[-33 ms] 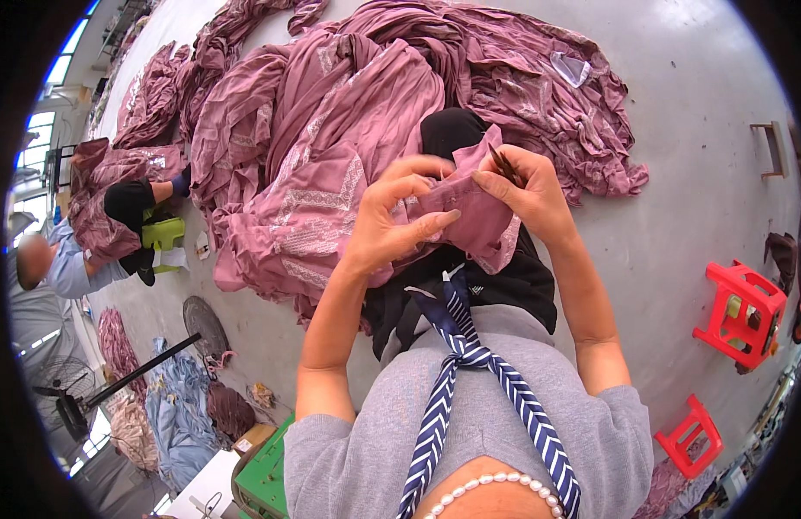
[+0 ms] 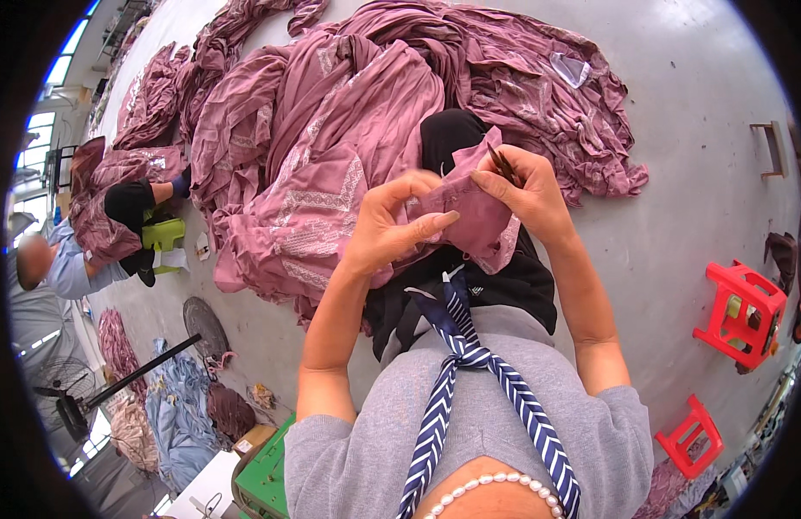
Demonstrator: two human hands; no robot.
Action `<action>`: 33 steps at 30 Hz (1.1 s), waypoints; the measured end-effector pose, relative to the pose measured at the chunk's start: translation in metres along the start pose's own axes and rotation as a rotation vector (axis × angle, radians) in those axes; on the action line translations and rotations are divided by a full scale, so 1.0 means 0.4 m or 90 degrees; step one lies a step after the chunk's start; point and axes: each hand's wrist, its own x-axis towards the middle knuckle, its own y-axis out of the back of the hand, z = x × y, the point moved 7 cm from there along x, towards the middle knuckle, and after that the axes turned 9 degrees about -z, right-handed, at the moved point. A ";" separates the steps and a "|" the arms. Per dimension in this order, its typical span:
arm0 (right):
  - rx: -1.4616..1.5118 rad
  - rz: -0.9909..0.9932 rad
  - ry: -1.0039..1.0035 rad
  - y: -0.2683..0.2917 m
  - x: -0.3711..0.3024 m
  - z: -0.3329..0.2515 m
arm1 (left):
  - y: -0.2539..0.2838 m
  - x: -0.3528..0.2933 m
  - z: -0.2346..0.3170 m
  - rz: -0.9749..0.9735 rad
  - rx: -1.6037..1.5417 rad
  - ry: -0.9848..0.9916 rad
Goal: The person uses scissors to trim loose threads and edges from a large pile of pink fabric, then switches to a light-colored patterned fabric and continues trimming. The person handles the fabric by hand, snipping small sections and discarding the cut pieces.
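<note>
A pink garment (image 2: 482, 208) with white lace trim spreads over my lap, one part of it lifted between my hands. My left hand (image 2: 394, 216) is closed on the edge of that raised part, its thumb stretched along the cloth and the fingertips partly hidden behind it. With thumb and fingers, my right hand (image 2: 530, 190) pinches the cloth's right side. Dark, pointed thread snips (image 2: 505, 166) are tucked in the same hand, their tips upward. The rest of the garment trails left into the big heap of pink cloth (image 2: 349, 95).
Two red plastic stools (image 2: 746, 313) stand on the grey floor at right. On the left, another person (image 2: 67, 259) sits with pink cloth beside a green stool (image 2: 164, 232). A standing fan (image 2: 67, 389), blue cloth (image 2: 180, 415) and a green table (image 2: 266, 476) are at lower left.
The fingers of my left hand have curled further behind the cloth, while its thumb stays on the near side. My right hand holds almost the same place.
</note>
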 end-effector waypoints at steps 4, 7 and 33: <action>-0.079 0.052 0.009 0.016 -0.005 -0.001 | -0.039 -0.030 -0.045 0.056 -0.291 0.246; -0.419 0.179 0.156 0.017 -0.031 -0.098 | -0.028 -0.039 -0.062 0.065 -0.353 0.244; -0.382 0.124 0.155 -0.021 -0.066 -0.092 | -0.020 -0.023 -0.010 0.090 -0.246 0.133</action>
